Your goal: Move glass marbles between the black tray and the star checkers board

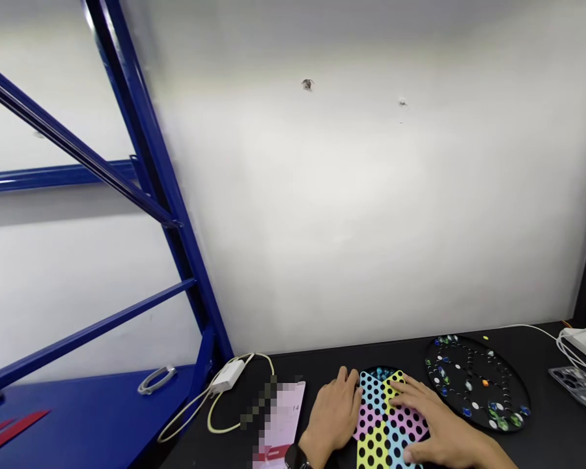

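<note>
A star-shaped Chinese checkers board [385, 417] with blue, yellow and pink sections full of black dots lies on the black table. My left hand [336, 407] rests flat along its left edge, fingers stretched forward, a dark watch at the wrist. Spread over the right side is my right hand [427, 417], its fingers on the upper yellow and pink sections and the thumb on the lower blue one. Blue marbles [381, 372] show in a dark round rim just behind the board. Whatever lies underneath is hidden.
To the right sits a round black marble board [473, 384] with many glass marbles. A phone [579, 387] and white cables are farther right. At left are a pink sheet [286, 417], a white adapter [228, 376] with its cord, and a blue metal frame [176, 215].
</note>
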Demonstrator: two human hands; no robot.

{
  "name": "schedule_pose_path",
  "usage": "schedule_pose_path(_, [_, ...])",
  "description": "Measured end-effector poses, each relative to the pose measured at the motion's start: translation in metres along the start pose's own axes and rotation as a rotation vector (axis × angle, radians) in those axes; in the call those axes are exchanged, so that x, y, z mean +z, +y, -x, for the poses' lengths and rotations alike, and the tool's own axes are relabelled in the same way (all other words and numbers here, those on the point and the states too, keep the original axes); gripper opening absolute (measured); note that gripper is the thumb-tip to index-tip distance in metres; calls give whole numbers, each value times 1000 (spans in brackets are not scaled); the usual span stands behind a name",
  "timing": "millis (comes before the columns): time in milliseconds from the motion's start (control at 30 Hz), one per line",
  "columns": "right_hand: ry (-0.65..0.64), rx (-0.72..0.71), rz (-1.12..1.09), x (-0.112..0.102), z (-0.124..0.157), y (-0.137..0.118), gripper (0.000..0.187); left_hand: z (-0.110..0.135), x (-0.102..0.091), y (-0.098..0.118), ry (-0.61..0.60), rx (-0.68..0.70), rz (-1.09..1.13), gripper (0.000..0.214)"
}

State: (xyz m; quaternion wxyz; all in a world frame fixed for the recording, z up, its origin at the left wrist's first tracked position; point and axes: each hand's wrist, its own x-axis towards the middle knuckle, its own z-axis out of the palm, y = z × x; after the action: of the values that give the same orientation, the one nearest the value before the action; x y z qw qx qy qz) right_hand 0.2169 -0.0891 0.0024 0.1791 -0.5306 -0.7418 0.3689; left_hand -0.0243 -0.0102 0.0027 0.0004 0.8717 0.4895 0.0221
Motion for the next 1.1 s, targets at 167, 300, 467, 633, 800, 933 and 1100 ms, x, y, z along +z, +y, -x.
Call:
schedule_pose_path(167, [41,20,34,4,0,-2,72,1,3,0,-6,0,0,36])
schedule_pose_path(300, [50,30,50,5,0,-5,72,0,0,-1,-5,-14,28,42])
schedule_pose_path(467, [98,19,31,8,-1,-3,64,-1,-1,-4,3,-41,36,53])
schedule_pose_path(633, [149,12,14,14,-2,4,56,-2,-1,-6,16,-74,51,56])
schedule_pose_path(800, [277,56,-39,17,-2,6,47,-1,-1,-9,55,-82,115,59])
schedule_pose_path(933, [476,49,-89,17,-6,-1,43,-1,-6,-13,131,-102,173,58])
schedule_pose_path(1100, [700,30,-352,28,-15,-23,43,5,-19,14,283,-90,255,62])
